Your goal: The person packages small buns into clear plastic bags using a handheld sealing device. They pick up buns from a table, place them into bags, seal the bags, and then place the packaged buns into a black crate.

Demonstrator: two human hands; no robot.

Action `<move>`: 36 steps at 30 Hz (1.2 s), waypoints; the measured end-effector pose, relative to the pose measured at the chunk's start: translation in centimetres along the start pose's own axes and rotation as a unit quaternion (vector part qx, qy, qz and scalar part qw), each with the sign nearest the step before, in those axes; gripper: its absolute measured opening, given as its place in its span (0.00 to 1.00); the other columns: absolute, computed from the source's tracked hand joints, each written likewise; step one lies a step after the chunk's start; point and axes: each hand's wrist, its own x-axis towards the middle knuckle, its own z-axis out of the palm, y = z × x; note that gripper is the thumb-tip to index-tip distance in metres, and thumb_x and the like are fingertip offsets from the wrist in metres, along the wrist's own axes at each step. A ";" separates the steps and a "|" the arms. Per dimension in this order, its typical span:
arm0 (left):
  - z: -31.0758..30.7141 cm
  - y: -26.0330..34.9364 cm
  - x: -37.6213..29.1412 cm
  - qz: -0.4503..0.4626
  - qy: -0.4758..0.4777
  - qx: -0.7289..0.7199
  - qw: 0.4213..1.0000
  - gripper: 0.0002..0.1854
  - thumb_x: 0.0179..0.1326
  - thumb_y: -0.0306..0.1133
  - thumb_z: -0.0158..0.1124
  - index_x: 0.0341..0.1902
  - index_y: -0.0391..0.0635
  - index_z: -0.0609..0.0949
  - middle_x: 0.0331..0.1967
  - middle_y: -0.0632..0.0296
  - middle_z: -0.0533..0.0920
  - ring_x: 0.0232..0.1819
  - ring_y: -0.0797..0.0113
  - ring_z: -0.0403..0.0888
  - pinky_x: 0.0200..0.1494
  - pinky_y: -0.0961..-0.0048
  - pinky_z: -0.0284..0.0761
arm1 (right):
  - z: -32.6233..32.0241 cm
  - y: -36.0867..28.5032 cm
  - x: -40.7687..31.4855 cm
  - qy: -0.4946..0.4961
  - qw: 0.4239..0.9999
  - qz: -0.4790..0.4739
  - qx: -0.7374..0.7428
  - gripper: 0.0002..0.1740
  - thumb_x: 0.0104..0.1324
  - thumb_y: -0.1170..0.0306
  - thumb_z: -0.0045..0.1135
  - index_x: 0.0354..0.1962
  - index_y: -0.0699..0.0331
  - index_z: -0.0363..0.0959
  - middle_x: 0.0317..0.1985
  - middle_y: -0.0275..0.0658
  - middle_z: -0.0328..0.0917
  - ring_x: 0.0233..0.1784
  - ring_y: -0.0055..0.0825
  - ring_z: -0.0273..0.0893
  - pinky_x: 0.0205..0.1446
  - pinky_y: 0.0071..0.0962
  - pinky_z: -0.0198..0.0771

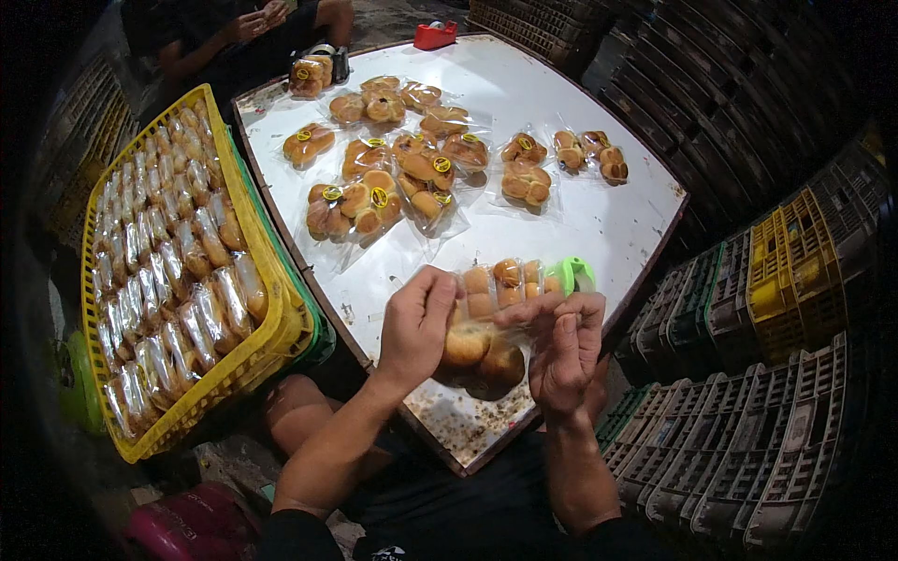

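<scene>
My left hand [421, 329] and my right hand [565, 347] both pinch the top of a clear plastic bag, which hangs between them with several brown bread rolls [484, 357] in it. Just beyond my hands, more bagged rolls [494, 280] stand in a row beside a green tape dispenser [575, 272]. Further back, several bagged buns [365, 203] lie spread over the white table [610, 210], many with yellow round stickers.
A yellow plastic crate [280, 343] packed with bagged bread stands at the left. A red tape dispenser [435, 36] and a dark one [340, 63] are at the far edge. Another person [231, 35] sits beyond. Stacked crates [779, 280] line the right side.
</scene>
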 end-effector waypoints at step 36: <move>1.5 0.4 -1.1 0.036 0.012 -0.124 0.992 0.48 0.62 0.21 0.67 0.79 0.38 0.47 0.41 0.60 0.81 0.46 0.74 0.78 0.55 0.73 0.74 | -0.5 0.4 0.5 -0.085 0.881 -0.089 -0.457 0.14 0.60 0.85 0.60 0.45 0.67 0.78 0.36 0.44 0.79 0.39 0.42 0.80 0.42 0.33 0.74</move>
